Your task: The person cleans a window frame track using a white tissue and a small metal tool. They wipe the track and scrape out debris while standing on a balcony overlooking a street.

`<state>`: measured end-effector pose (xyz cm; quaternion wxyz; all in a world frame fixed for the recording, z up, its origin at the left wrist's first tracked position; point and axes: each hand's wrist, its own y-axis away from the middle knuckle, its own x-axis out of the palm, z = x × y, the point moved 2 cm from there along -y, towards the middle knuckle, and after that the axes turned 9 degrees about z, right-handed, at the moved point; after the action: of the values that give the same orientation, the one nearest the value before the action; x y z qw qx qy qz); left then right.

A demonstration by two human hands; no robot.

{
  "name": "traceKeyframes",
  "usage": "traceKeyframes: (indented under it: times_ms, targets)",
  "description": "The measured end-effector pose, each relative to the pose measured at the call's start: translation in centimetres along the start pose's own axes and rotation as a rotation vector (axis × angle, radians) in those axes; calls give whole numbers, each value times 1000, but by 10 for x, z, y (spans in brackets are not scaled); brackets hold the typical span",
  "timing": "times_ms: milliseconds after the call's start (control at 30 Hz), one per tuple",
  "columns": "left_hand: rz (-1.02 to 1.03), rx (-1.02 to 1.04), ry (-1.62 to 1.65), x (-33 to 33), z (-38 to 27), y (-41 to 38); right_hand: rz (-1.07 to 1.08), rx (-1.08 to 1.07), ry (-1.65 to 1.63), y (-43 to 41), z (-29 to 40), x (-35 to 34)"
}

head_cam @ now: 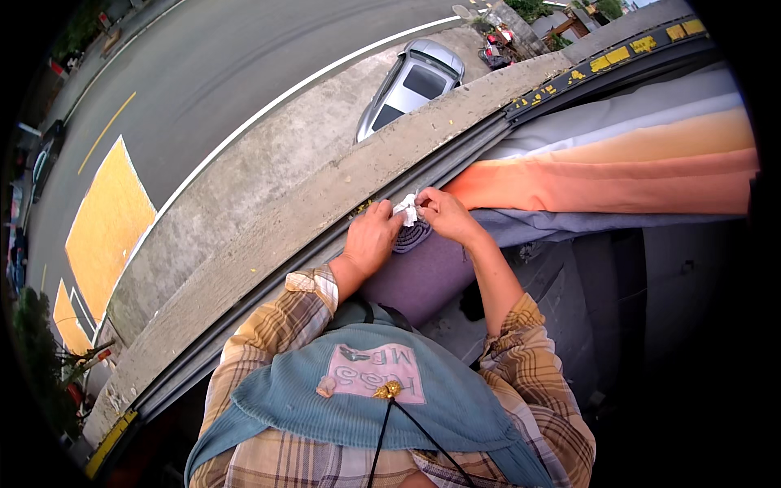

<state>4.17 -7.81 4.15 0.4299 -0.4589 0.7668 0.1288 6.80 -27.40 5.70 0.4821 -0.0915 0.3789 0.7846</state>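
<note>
A small white crumpled piece, paper or cloth (407, 209), is held between the fingertips of both hands. My left hand (370, 239) pinches its left side, and my right hand (448, 215) pinches it from the right. Just beneath is the spiral end of a purple rolled fabric or mat (424, 274), standing between my forearms beside the window track. What the white piece is attached to, if anything, is hidden by the fingers. Orange fabric (525, 183) lies just right of my right hand.
A metal sliding-window track (293, 259) runs diagonally along a concrete ledge (244, 277). Beyond and below are a road (213, 67) and a parked silver car (409, 85). Grey-blue fabric (549, 222) lies under the orange cloth at right.
</note>
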Motion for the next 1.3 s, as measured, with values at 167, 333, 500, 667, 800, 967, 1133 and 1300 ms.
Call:
traceKeyframes:
  times_ms: [167, 333, 500, 667, 800, 967, 1133, 1300]
  targets:
    - [35, -21, -97, 5, 2, -3, -125, 25, -84, 25, 4, -30]
    - [32, -21, -104, 9, 1, -3, 64, 18, 46, 41, 22, -9]
    - [28, -8, -86, 8, 1, -4, -149, -93, 112, 21, 25, 0]
    - [29, -9, -99, 8, 3, -3, -227, -46, 371, 14, 32, 4]
    - [-9, 4, -69, 4, 0, -2, -281, -23, 523, 18, 28, 5]
    - [-74, 7, 66, 1, 6, 6, -239, -7, 751, 8, 42, 8]
    - [-53, -20, 115, -4, 10, 10, -93, -132, 832, -1, 47, -8]
    - [-71, -20, 90, -10, 6, 10, -59, -132, 847, -3, 48, -9]
